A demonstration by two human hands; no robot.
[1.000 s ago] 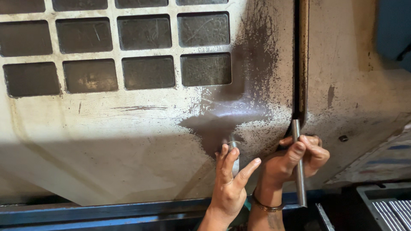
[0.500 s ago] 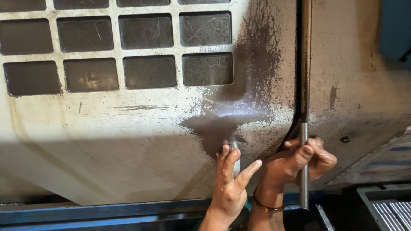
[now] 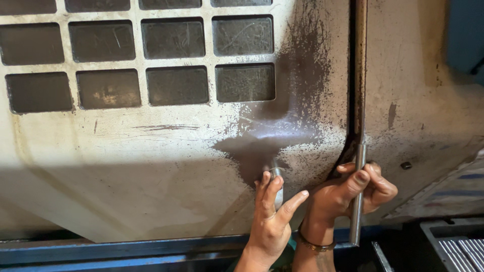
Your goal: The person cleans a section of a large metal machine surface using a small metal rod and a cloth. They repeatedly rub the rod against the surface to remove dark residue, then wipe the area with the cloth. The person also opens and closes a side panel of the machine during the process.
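I am holding a steel rod upright in my right hand, fingers wrapped tight around its middle, its top end sitting at the foot of the dark vertical seam that splits the grimy panel. My left hand is pinching a small metal pin against the panel, just below the dark oily stain; thumb and forefinger are closed on it while the other fingers are splaying out. To do this well, I judge I should be keeping the rod in line with the seam rather than letting it tilt, and pressing the pin flat so it does not slip on the greasy surface. Both wrists are reaching up from below, the right one wearing a bangle, the forearms close together over the blue rail. The grid of dark windows is sitting well above both hands.
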